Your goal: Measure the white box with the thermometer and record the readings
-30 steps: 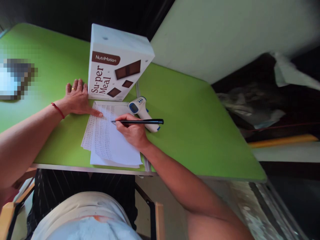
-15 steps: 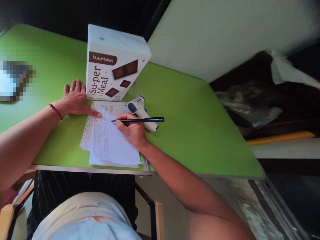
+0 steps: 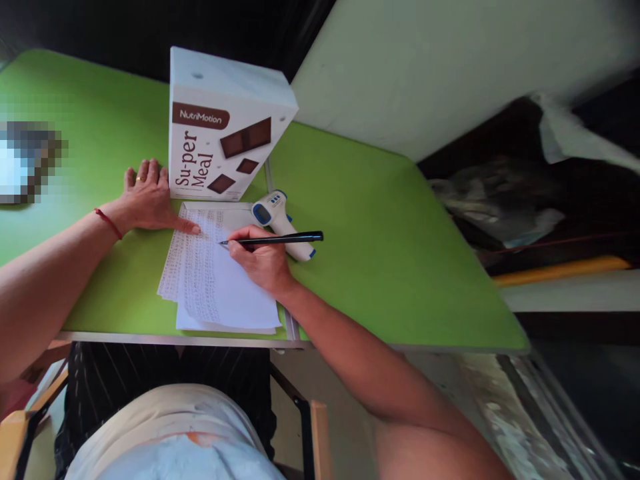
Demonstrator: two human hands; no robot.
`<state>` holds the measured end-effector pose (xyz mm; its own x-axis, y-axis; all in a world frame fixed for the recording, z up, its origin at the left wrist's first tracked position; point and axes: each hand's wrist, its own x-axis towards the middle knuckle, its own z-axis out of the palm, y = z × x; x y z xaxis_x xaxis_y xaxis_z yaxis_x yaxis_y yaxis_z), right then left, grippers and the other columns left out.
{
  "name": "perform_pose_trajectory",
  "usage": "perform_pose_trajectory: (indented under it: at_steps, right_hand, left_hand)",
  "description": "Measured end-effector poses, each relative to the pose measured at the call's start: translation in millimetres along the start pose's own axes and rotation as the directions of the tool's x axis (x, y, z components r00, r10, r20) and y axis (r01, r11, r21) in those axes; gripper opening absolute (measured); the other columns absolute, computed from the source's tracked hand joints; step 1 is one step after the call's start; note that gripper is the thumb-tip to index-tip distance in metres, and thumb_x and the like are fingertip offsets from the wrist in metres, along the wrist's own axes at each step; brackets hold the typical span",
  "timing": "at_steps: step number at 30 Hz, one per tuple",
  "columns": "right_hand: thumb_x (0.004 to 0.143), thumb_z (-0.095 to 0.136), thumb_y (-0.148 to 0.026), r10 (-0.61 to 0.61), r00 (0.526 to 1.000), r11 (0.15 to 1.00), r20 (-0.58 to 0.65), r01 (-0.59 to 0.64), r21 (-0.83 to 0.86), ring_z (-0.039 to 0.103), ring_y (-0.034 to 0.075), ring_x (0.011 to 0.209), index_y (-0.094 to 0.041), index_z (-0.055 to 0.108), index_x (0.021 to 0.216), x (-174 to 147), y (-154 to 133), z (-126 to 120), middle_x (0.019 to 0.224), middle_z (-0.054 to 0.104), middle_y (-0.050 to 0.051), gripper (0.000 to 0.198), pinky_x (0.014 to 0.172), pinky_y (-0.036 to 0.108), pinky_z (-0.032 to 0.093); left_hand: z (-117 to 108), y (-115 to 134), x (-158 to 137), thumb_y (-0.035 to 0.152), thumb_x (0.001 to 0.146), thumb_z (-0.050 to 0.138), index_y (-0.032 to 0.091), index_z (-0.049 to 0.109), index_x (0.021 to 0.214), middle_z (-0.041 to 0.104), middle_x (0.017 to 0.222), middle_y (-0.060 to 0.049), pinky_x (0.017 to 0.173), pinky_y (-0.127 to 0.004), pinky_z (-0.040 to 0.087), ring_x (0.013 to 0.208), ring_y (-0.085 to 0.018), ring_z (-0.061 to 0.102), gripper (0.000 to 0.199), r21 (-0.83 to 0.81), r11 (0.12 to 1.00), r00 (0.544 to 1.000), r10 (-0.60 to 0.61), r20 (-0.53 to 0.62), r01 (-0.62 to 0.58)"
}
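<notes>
Head view: handwriting (image 3: 200, 280) on paper (image 3: 243, 300) illegible

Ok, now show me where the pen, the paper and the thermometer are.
Pen (image 3: 299, 237): head view, on the black barrel.
Paper (image 3: 243, 293): head view, on the top sheet's blank part.
Thermometer (image 3: 279, 221): head view, on the upper handle.

The slim black pen (image 3: 300, 237) in the right hand (image 3: 263, 265) looks like glossy plastic; the white rectangular sheets (image 3: 245, 300) beneath that hand, matt paper. Just beyond it, the white-and-blue gun-shaped thermometer (image 3: 281, 222) looks like smooth plastic; the green bench (image 3: 375, 253) alongside, smooth.
</notes>
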<state>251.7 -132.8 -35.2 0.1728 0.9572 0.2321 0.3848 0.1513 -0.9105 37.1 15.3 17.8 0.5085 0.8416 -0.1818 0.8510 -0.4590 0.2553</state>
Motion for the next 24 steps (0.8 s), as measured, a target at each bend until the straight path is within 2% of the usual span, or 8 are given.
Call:
perform_pose_trajectory:
  at_steps: [5,11,15,20,24]
  right_hand:
    - [0.081,0.07,-0.04,0.004,1.0,1.0,-0.014,-0.004,-0.002,0.056,0.016,0.063,-0.027,0.067,0.077,-0.2,-0.3,1.1,0.069,0.065,-0.002,0.014,0.058,0.03,0.051]
    - [0.081,0.071,-0.037,-0.004,0.999,1.0,-0.037,0.004,0.011,0.057,0.016,0.062,-0.027,0.067,0.076,-0.7,-0.3,0.7,0.067,0.066,-0.002,0.012,0.057,0.029,0.051]
    - [0.08,0.072,-0.037,-0.006,0.999,1.0,-0.049,0.006,-0.003,0.058,0.017,0.062,-0.027,0.068,0.076,-0.9,-0.4,0.9,0.067,0.067,-0.002,0.012,0.058,0.029,0.052]
    - [0.081,0.07,-0.036,-0.013,1.0,0.999,-0.024,0.012,-0.031,0.057,0.016,0.063,-0.027,0.067,0.076,-0.6,-0.2,-0.2,0.067,0.065,-0.003,0.01,0.059,0.03,0.052]
    - [0.082,0.069,-0.035,-0.033,0.999,0.999,-0.033,0.032,-0.014,0.058,0.016,0.062,-0.027,0.067,0.077,-0.8,0.3,-0.8,0.068,0.065,-0.002,0.01,0.058,0.03,0.052]
  left_hand:
    - [-2.0,0.8,-1.6,0.111,0.045,0.065,0.003,0.011,0.181,0.006,0.188,-0.033,0.139,-0.061,-0.001,0.174,-0.056,0.001,0.182,-0.002,1.0,1.0,-0.003,-0.004,0.003]
    - [-0.9,0.8,-2.3,0.113,0.05,0.062,0.004,0.011,0.181,0.008,0.188,-0.031,0.139,-0.062,0.002,0.174,-0.054,0.003,0.178,0.016,1.0,1.0,0.005,-0.019,-0.005]
    - [-1.4,1.5,-1.7,0.111,0.052,0.064,0.004,0.007,0.181,0.006,0.188,-0.032,0.138,-0.063,0.001,0.174,-0.056,0.001,0.177,0.035,0.999,1.0,-0.007,0.004,0.007]
    - [-3.0,2.8,-3.2,0.103,0.054,0.074,0.003,0.01,0.181,0.006,0.187,-0.034,0.14,-0.062,0.001,0.174,-0.054,0.002,0.174,0.016,1.0,1.0,-0.002,-0.002,0.002]
    - [-1.1,1.3,-1.4,0.105,0.054,0.071,0.003,0.009,0.181,0.004,0.188,-0.033,0.139,-0.062,0.0,0.175,-0.054,0.0,0.175,0.02,1.0,1.0,-0.01,0.002,0.01]
